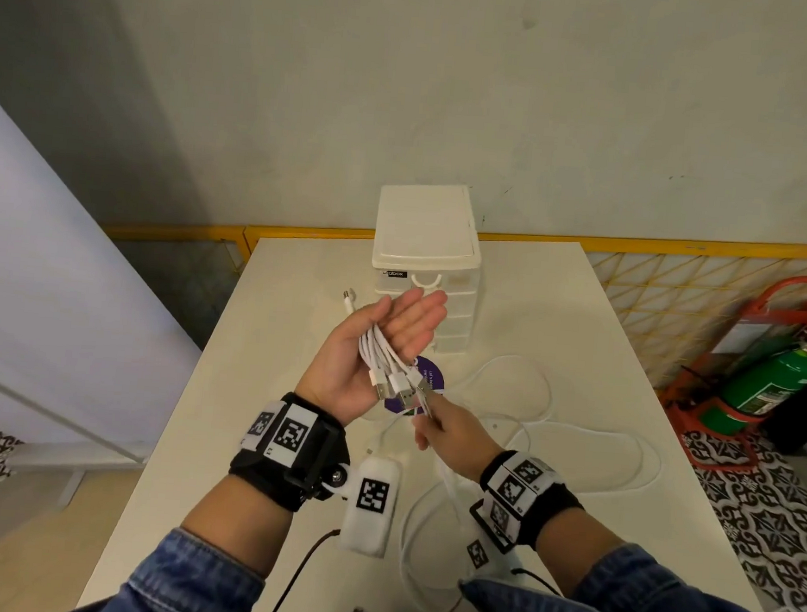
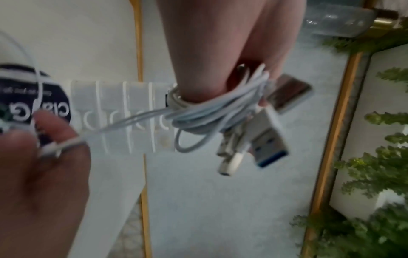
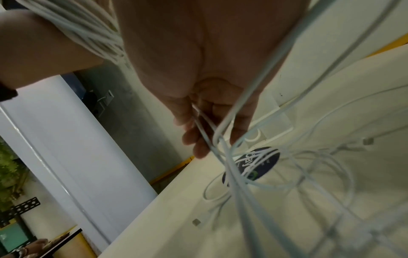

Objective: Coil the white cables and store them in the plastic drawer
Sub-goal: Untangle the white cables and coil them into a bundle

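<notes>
Your left hand (image 1: 373,351), fingers straight, carries coiled white cables (image 1: 384,358); your right hand (image 1: 449,435) pinches a strand; the plastic drawer (image 1: 425,285) unit's drawers sit closed.

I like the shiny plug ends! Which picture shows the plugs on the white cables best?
The left wrist view: the plugs hang close up, one with a blue inside. The head view shows them small, fanned out below the left hand. The right wrist view shows only loose cable strands, plus tiny plugs on the table.

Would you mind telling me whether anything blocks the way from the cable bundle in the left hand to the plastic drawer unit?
Nothing stands between the cable bundle and the drawer unit, but all its drawers look closed.
</notes>
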The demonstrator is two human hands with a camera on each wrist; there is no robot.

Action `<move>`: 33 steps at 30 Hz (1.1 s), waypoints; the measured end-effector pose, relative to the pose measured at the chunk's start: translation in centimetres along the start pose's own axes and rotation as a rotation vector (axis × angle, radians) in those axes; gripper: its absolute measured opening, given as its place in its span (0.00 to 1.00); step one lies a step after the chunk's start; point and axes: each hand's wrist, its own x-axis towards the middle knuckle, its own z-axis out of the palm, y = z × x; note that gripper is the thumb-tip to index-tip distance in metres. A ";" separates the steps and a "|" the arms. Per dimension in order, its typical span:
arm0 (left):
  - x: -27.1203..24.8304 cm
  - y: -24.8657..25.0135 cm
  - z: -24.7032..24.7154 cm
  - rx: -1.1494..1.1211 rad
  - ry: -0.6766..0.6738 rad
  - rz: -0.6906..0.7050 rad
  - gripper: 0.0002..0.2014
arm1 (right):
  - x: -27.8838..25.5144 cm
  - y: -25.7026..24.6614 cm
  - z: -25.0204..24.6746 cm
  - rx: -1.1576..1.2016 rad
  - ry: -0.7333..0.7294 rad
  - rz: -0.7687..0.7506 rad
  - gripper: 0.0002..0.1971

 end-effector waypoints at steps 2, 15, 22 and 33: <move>0.3 0.4 -0.7 0.059 0.056 0.079 0.16 | -0.3 0.6 -0.1 0.022 0.038 -0.005 0.07; 0.6 0.1 -3.6 0.495 0.299 0.323 0.13 | -0.8 -1.9 -3.6 -0.478 -0.150 -0.189 0.18; 0.4 -1.4 -3.3 0.901 0.264 0.293 0.09 | -1.0 -4.0 -3.5 -0.572 -0.223 -0.325 0.14; -0.7 -3.2 -2.6 0.976 0.090 -0.077 0.18 | -0.4 -5.1 -5.3 -0.227 0.200 -0.488 0.10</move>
